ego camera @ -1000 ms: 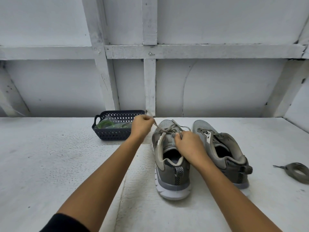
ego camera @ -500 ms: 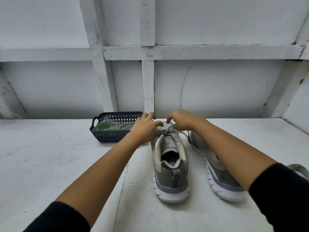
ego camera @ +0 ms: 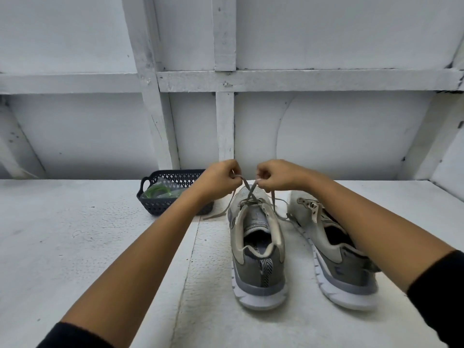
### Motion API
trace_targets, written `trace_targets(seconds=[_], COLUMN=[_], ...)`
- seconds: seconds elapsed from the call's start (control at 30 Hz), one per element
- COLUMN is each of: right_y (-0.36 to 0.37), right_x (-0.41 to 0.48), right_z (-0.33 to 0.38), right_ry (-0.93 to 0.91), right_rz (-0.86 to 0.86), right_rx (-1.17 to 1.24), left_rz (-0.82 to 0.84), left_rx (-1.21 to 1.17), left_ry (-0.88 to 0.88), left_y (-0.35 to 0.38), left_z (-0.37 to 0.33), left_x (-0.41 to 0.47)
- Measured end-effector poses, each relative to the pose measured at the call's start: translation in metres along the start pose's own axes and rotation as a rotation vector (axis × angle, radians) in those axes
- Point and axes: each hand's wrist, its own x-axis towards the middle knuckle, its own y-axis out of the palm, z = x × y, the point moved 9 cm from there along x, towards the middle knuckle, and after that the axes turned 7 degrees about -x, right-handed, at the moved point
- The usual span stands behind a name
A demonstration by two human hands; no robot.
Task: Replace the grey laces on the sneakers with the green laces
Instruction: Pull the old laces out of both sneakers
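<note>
Grey lace (ego camera: pixel 250 191) pinched by left hand (ego camera: pixel 221 179) and right hand (ego camera: pixel 276 175) over sneaker (ego camera: pixel 251 268).

My left hand (ego camera: pixel 221 180) and right hand (ego camera: pixel 276 175) have risen together over the laced sneaker (ego camera: pixel 258 247) toe, toward the surface's far edge, each now pinching a grey lace (ego camera: pixel 249 191) strand, drawn up crossed.

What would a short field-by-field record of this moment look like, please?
left hand: pinches one strand of the grey lace
right hand: pinches the other strand
laced sneaker: lace crosses near the toe; eyelets nearer the heel look empty
second sneaker: beside it, no lace seen
green laces: in the dark basket, untouched
surface: white table
</note>
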Motion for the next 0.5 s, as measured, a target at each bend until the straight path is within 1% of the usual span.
trace_targets(seconds=[0.1,0.2,0.27,0.33,0.4,0.5], right_y=[0.004,0.011,0.015,0.015,0.015,0.018], right_x=[-0.019,-0.037,-0.048,-0.055,-0.06,-0.062], right_z=[0.013,0.02,0.025,0.028,0.027,0.025], right_ry=[-0.029,-0.034,-0.061,-0.081,-0.082,-0.077], right_rz=[0.158,0.221,0.229,0.198,0.16,0.121], right_rx=[0.127,0.124,0.062,-0.076,-0.177,-0.195], left_rz=[0.116,0.196,0.168,0.111,0.066,0.019], left_rx=[-0.135,-0.156,-0.095,-0.01,0.023,0.063], left_ry=[-0.045,-0.04,0.004,0.043,0.052,0.026], left_y=[0.003,0.017,0.026,0.032,0.037,0.042], left_z=[-0.008,-0.012,-0.012,-0.009,-0.005,0.003], left_x=[-0.019,-0.043,-0.056,-0.066,-0.075,-0.085])
